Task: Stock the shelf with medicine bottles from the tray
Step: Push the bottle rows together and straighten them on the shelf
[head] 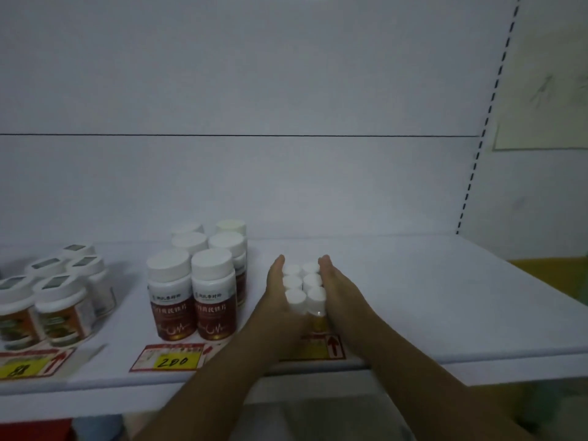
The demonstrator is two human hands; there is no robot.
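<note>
Several small white-capped medicine bottles (304, 283) stand in a tight two-wide block on the white shelf (429, 297), near its front edge. My left hand (275, 291) lies flat against the block's left side. My right hand (337, 288) lies flat against its right side. Both have their fingers straight and together, pointing to the back of the shelf, and the block is pressed between the palms. The front bottle's yellow label shows between my wrists. No tray is in view.
Larger bottles with dark red labels (194, 291) stand just left of my left hand. Orange-labelled bottles (54, 297) are at the far left. Price tags (171, 358) lie along the shelf front. A slotted upright (486, 122) bounds the right side.
</note>
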